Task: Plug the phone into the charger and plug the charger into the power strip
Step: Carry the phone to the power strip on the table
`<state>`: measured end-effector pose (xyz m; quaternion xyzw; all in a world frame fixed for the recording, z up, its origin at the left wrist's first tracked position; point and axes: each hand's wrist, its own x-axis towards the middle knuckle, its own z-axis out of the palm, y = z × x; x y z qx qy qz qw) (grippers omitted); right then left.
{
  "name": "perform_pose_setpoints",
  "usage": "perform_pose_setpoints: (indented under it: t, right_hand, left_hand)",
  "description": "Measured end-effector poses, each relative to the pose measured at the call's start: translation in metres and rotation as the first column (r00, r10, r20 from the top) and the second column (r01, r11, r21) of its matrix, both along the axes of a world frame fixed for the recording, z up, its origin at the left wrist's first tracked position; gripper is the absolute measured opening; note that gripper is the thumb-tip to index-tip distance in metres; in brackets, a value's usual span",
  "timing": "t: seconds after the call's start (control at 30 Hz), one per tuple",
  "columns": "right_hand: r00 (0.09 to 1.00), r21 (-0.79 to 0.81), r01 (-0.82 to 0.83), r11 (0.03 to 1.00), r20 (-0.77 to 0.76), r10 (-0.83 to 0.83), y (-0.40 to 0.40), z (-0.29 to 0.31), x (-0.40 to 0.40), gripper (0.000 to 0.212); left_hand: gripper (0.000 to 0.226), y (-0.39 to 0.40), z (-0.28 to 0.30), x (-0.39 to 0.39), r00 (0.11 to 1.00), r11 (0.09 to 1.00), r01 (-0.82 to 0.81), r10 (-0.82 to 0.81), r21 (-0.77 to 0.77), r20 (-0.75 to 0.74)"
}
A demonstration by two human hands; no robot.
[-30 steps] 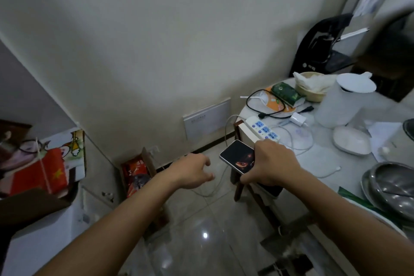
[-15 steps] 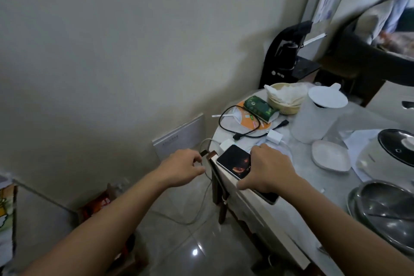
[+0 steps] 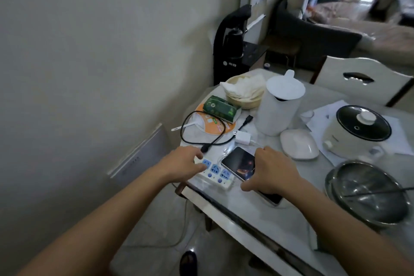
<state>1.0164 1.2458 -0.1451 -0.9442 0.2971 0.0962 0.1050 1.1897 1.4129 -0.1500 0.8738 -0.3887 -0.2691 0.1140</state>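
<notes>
Since earlier, left hand [image 3: 182, 164] has reached the white plastic strip [image 3: 214, 171] (fingers curled on it); right hand [image 3: 267, 172] grips the glossy slab phone [image 3: 240, 163] at the tabletop's [image 3: 257, 210] 9 o'clock edge, boxy charger [image 3: 243, 138] at 12 o'clock.

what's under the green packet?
The green packet lies on an orange and white round fan, whose white handle sticks out left. The fan's middle beneath the packet is hidden.
</notes>
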Motion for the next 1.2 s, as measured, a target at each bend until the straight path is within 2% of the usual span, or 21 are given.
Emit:
perform_pose_setpoints:
  t: [0.27, 0.57, 0.7, 0.8, 0.93, 1.1, 1.2]
  right_hand:
    - [0.959, -0.004, 0.283, 0.959, 0.002, -0.283, -0.006, -0.007, 0.005, 0.057]
    - [0.809, 0.045, 0.584, 0.810, 0.050, -0.586, -0.030, -0.039, -0.025, 0.062]
    - [0.730, -0.021, 0.682, 0.731, 0.095, -0.677, -0.052, -0.063, -0.039, 0.081]
    - [0.677, 0.074, 0.730, 0.680, 0.065, -0.733, -0.071, -0.082, -0.042, 0.082]
    - [0.638, 0.167, 0.764, 0.624, -0.046, -0.769, -0.089, -0.109, -0.036, 0.085]
    - [0.602, 0.199, 0.793, 0.576, -0.111, -0.790, -0.099, -0.144, -0.021, 0.082]
    - [0.595, 0.162, 0.801, 0.577, -0.108, -0.796, -0.104, -0.159, -0.010, 0.078]
  left_hand:
    - [0.050, -0.040, -0.002, 0.036, 0.969, 0.970, 0.241, -0.242, -0.027, -0.045]
    - [0.050, -0.084, -0.014, 0.031, 0.923, 0.929, 0.369, -0.370, -0.028, -0.100]
    - [0.045, -0.101, -0.024, 0.023, 0.926, 0.934, 0.353, -0.357, -0.056, -0.126]
    - [0.044, -0.110, -0.035, 0.019, 0.935, 0.944, 0.329, -0.331, -0.037, -0.128]
    - [0.043, -0.117, -0.048, 0.021, 0.945, 0.951, 0.308, -0.304, 0.015, -0.121]
    - [0.043, -0.123, -0.063, 0.024, 0.948, 0.955, 0.296, -0.289, 0.033, -0.135]
    - [0.044, -0.130, -0.072, 0.026, 0.938, 0.945, 0.323, -0.313, 0.050, -0.148]
